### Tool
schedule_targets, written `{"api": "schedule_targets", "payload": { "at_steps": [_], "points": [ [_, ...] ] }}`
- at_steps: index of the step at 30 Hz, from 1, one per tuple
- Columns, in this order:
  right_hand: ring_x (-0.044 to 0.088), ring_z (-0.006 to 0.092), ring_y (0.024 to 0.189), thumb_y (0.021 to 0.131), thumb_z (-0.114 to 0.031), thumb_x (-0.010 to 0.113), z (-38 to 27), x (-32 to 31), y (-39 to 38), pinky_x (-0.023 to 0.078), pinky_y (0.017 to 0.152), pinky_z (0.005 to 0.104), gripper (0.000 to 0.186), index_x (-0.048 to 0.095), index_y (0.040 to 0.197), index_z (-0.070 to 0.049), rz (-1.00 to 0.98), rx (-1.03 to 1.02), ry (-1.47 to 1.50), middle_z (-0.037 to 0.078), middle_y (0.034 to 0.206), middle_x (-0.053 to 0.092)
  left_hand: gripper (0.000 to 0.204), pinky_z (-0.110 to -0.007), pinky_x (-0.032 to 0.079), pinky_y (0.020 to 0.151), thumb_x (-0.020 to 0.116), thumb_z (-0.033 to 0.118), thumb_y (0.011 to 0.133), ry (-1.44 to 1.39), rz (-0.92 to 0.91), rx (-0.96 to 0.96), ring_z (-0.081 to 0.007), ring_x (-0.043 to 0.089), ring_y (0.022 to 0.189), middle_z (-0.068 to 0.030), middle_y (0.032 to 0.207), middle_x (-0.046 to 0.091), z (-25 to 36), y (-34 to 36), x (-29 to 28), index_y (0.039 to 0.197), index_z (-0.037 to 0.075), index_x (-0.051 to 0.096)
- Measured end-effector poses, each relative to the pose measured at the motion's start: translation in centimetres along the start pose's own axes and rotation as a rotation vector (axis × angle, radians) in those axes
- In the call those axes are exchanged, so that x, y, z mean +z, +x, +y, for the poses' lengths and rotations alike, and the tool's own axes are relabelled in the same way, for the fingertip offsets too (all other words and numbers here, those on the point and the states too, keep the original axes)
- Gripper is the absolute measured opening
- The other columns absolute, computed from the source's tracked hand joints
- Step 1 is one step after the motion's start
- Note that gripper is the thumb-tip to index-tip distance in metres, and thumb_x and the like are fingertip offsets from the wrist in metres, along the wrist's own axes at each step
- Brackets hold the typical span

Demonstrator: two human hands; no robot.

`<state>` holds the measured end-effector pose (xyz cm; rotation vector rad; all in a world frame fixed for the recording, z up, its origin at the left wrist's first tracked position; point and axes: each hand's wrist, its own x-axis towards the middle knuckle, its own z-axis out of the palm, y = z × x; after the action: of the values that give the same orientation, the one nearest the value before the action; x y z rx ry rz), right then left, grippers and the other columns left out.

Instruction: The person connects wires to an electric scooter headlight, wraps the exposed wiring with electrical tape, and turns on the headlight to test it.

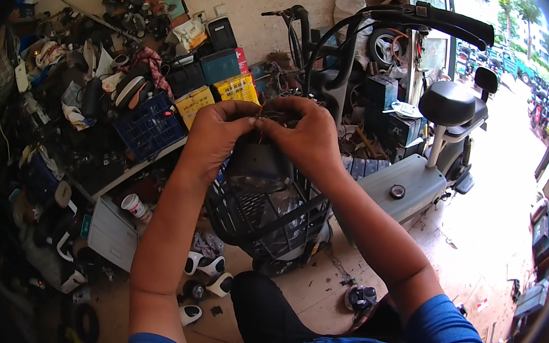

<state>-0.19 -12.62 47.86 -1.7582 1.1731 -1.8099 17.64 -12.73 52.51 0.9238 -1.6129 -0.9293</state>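
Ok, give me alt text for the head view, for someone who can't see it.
A person's left hand and right hand meet, fingertips pinched on thin wires, above a black basket. To the right stands a grey scooter with a dark seat; at upper left, a blue crate sits amid clutter.

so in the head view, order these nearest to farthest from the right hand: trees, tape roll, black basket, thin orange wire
1. Thin orange wire: at the fingertips of the right hand.
2. Black basket: just below the hand, toward the left.
3. Tape roll: lower right, on the grey scooter.
4. Trees: outside, far upper right.
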Motion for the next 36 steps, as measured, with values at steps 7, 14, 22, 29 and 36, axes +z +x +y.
{"api": "schedule_targets", "payload": {
  "at_steps": [7,14,22,29,36],
  "points": [
    [0.075,0.0295,0.094,0.08,-0.024,0.082,1.3,0.2,0.1,0.057,0.086,0.0381,0.044,0.075,0.115,0.001,-0.029,0.03,0.098,0.018,0.103,0.077,0.027,-0.027,0.057,0.083,0.071,0.002,0.092,-0.035,-0.036,-0.048,-0.0138,0.072,0.091,-0.0083,0.105,0.076,-0.1,0.2,0.3,0.118,-0.003,0.072],
    [0.075,0.0187,0.09,0.083,-0.011,0.078,1.4,0.3,-0.4,0.059,0.082,0.0303,0.04,0.071,0.118,0.008,-0.019,0.125,0.399,0.017,0.1,0.078,0.018,-0.025,0.056,0.083,0.07,0.002,0.091,-0.031,-0.041,-0.011,-0.012,0.07,0.091,-0.0065,0.102,0.075,-0.4,1.0,0.7,0.109,-0.002,0.073],
    [0.074,0.0157,0.089,0.083,-0.008,0.078,1.4,0.6,-0.4,0.059,0.08,0.0281,0.041,0.07,0.119,0.009,-0.008,0.145,0.485,0.015,0.102,0.077,0.018,-0.025,0.055,0.079,0.076,0.004,0.089,0.148,0.033,0.012,-0.0114,0.069,0.086,-0.0064,0.097,0.074,0.4,-0.1,1.7,0.106,-0.002,0.072],
    [0.071,0.014,0.089,0.087,-0.008,0.076,0.7,0.4,-0.9,0.057,0.081,0.0274,0.038,0.069,0.12,0.01,-0.014,0.164,0.547,0.015,0.102,0.077,0.017,-0.025,0.056,0.073,0.077,0.003,0.089,0.16,0.075,0.055,-0.0116,0.07,0.08,-0.0065,0.091,0.075,0.2,-0.6,1.6,0.105,-0.003,0.073],
    [0.072,0.0143,0.09,0.089,-0.01,0.076,1.3,0.1,-0.7,0.058,0.081,0.0275,0.037,0.07,0.12,0.01,-0.047,0.12,0.505,0.014,0.103,0.077,0.017,-0.025,0.056,0.071,0.077,0.003,0.088,0.24,0.095,0.089,-0.011,0.07,0.079,-0.0067,0.09,0.075,-0.1,-0.4,1.5,0.104,-0.003,0.073]
  ]
}}
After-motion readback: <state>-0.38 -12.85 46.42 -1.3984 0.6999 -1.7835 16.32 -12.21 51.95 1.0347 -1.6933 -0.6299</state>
